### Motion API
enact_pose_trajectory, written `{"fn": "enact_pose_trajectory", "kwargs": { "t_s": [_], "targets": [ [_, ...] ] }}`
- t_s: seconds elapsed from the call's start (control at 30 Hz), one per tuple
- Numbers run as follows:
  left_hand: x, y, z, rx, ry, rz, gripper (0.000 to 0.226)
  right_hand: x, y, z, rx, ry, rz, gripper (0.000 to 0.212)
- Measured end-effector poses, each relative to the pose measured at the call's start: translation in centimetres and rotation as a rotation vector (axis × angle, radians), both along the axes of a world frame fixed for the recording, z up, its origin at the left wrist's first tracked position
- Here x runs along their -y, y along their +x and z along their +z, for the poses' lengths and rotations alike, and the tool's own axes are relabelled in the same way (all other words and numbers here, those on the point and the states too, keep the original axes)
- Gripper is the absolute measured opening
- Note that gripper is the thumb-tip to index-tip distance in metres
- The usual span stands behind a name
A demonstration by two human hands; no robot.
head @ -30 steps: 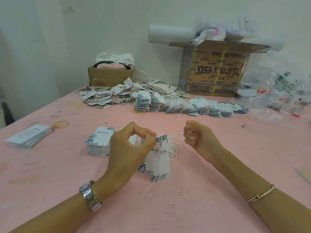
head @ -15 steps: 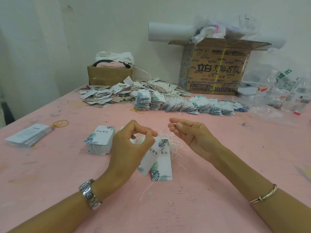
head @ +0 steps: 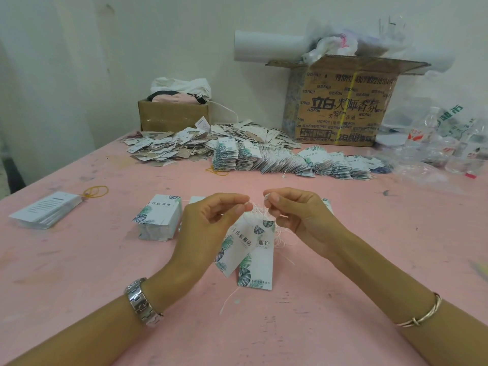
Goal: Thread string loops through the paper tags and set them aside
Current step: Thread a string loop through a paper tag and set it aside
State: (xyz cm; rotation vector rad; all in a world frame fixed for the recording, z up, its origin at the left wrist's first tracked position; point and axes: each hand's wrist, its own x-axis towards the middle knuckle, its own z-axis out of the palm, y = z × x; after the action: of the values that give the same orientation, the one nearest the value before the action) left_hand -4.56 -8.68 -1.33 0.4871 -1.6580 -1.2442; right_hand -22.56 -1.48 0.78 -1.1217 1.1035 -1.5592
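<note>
Two white paper tags (head: 250, 256) with green leaf prints hang together above the pink table (head: 343, 247). My left hand (head: 211, 228) pinches them at the top between thumb and forefinger. My right hand (head: 298, 215) pinches a thin white string (head: 260, 210) just right of that pinch, its fingers curled. A tangle of loose white strings (head: 284, 240) lies on the table under my right hand. A stack of unthreaded tags (head: 159, 217) sits left of my left hand.
Rows of tags with strings (head: 290, 162) and a loose heap of tags (head: 171, 146) fill the far middle. Two cardboard boxes (head: 343, 109) stand by the wall, plastic bottles (head: 427, 133) at the right. Another card stack (head: 46, 210) and a rubber band (head: 96, 192) lie left.
My right hand has moved left from a closed fist apart from the tags to pinch the string beside my left fingertips. The two tags have fanned apart slightly.
</note>
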Motion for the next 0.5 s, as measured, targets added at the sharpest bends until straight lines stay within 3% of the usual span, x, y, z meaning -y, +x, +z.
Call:
{"fn": "enact_pose_trajectory", "kwargs": {
  "t_s": [0.37, 0.5],
  "targets": [
    [-0.34, -0.22, -0.04, 0.084, 0.04, 0.002, 0.02, -0.55, 0.95, -0.03, -0.29, -0.122, -0.039, 0.011],
    [-0.3, -0.15, -0.23, 0.115, 0.056, 0.007, 0.016, -0.51, 1.03, -0.02, -0.311, -0.112, -0.087, 0.015]
  ]
}}
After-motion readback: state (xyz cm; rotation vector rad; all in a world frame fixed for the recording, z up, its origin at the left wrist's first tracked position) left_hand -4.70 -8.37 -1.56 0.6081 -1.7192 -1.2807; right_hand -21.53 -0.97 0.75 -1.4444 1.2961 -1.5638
